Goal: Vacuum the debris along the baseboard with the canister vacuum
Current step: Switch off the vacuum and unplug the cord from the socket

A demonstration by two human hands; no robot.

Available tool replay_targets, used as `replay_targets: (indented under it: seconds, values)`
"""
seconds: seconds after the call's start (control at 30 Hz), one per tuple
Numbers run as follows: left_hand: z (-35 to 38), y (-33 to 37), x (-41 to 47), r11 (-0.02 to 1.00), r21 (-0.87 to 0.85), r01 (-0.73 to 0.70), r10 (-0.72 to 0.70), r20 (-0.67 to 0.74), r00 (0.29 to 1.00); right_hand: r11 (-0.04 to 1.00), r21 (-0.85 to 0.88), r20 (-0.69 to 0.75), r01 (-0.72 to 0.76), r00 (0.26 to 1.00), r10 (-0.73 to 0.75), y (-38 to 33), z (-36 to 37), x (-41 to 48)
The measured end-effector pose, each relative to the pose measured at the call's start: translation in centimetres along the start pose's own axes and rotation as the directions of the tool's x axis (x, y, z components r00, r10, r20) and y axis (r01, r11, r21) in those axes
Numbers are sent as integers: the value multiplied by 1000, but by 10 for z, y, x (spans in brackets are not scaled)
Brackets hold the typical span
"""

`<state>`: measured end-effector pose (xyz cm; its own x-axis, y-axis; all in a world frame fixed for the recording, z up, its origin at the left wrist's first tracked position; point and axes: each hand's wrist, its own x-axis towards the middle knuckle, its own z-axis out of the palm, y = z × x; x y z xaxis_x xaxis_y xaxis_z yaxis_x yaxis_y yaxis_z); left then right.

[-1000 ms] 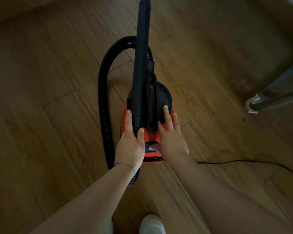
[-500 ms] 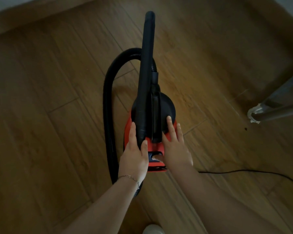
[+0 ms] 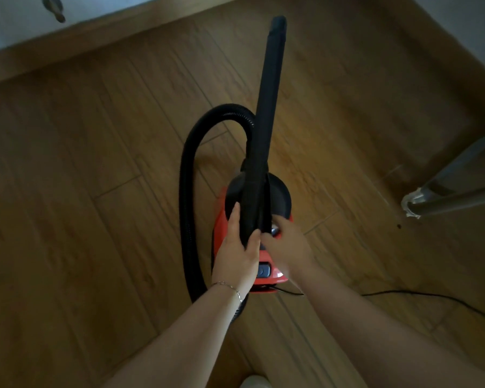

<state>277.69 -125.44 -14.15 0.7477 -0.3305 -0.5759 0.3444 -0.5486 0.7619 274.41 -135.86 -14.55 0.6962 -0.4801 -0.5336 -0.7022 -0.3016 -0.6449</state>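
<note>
Left hand (image 3: 237,256) wraps our long black plastic wand (image 3: 266,121) at its base; right hand (image 3: 287,245) curls loosely beside it, grip unclear (blurred). Wand stands on the red-and-black canister vacuum (image 3: 275,271), mid wooden floor (image 3: 81,191). Setup step. Next: free wand, aim at wooden baseboard (image 3: 81,43).

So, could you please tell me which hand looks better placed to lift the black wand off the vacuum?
Left, probably. The left hand is already wrapped around the base of the wand, thumb and fingers on either side. The right hand is blurred and rests beside it on the red canister.
</note>
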Motion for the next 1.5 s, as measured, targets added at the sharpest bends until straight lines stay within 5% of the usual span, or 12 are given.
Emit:
replay_targets:
  seconds: [0.07,0.17,0.3,0.43,0.67,0.87,1.1,1.5]
  values:
    - [0,12,7,998,-66,6,-7,-4,1000,960,216,35,-176,984,173,-13,3,2]
    - [-3,26,23,989,-139,42,-50,-57,997,926,324,-43,-194,975,219,-22,4,9]
    - [-4,30,33,927,-291,237,-241,21,970,890,375,-14,-257,959,283,-32,9,14]
    - [-1,26,42,903,-323,282,-281,50,958,906,307,5,-292,952,306,-36,9,15]
    - [-8,18,55,997,-38,71,-76,-142,987,964,194,-76,-184,976,202,-32,21,10]
    - [-25,22,70,972,222,-76,112,-156,981,928,-337,-133,161,967,-216,-46,16,0]
    - [-42,38,98,820,531,-212,258,-13,966,782,-571,78,252,964,-253,-67,0,34]
    - [-48,31,111,467,865,-186,187,109,976,647,-716,195,261,965,-173,-68,-1,77]
